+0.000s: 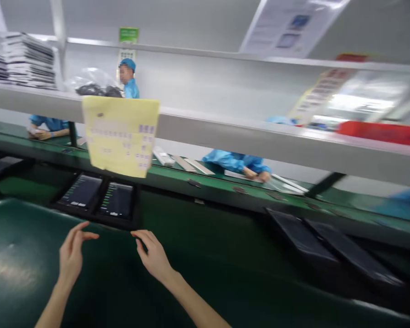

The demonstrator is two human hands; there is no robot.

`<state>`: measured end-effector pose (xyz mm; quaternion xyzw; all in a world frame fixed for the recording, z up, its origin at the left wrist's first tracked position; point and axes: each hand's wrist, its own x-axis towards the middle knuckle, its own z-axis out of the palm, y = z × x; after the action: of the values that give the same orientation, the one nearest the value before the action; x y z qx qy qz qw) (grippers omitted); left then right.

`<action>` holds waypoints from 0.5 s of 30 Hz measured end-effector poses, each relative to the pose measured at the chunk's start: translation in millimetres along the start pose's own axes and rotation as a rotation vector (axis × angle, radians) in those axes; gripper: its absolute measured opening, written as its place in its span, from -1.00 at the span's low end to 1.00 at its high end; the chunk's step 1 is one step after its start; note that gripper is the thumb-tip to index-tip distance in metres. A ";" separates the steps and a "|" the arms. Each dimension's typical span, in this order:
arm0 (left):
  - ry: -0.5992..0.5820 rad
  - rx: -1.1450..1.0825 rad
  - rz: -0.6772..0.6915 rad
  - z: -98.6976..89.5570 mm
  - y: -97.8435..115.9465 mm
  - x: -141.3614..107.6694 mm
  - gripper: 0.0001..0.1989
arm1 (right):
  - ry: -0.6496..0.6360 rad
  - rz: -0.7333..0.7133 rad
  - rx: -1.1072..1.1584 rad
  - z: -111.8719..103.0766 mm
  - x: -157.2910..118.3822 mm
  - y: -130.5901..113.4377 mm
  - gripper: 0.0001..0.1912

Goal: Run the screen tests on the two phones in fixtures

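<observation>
**Both hands hover, empty, short of the lit tablets**

Left hand (71,255) & right hand (153,257) float over the green worktop (205,273), fingers loosely spread, gripping nothing. Two tablets (99,200) sit just ahead, propped in a black tray, screens tilted toward the worker, prob. for easy reading. Yellow sheet (121,136) hangs above.

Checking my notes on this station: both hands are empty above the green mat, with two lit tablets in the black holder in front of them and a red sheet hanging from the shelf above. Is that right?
Not quite. The hanging sheet is yellow, not red, as the head view shows. The rest holds: the left hand and right hand are empty above the green mat, with two lit tablets in the black holder in front.
</observation>
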<state>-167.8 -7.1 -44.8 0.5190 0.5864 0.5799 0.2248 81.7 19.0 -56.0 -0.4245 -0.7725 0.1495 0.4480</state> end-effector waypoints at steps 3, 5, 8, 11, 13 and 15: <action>-0.062 -0.007 -0.027 4.1 -40.2 -1.0 -0.48 | -0.128 -0.049 -0.073 69.0 38.1 19.7 -0.67; -0.088 0.005 -0.029 8.8 -57.1 0.0 -0.54 | -0.170 -0.046 -0.143 107.0 52.9 34.2 -0.64; -0.129 0.031 0.005 11.9 -61.8 -3.9 -0.63 | -0.225 -0.055 -0.218 139.3 55.0 47.9 -0.68; -0.131 0.084 0.051 13.0 -54.5 -14.6 -0.67 | -0.260 -0.075 -0.235 144.8 44.1 53.1 -0.64; -0.101 0.131 0.070 14.4 -53.1 -20.0 -0.67 | -0.276 -0.091 -0.213 141.9 39.9 60.4 -0.59; -0.041 0.173 0.078 14.3 -56.7 -22.1 -0.69 | -0.309 -0.112 -0.168 139.4 41.3 73.5 -0.56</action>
<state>-167.2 -7.9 -107.3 0.5706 0.6090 0.5245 0.1684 -4.0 116.2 -154.8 -0.3888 -0.8644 0.1226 0.2944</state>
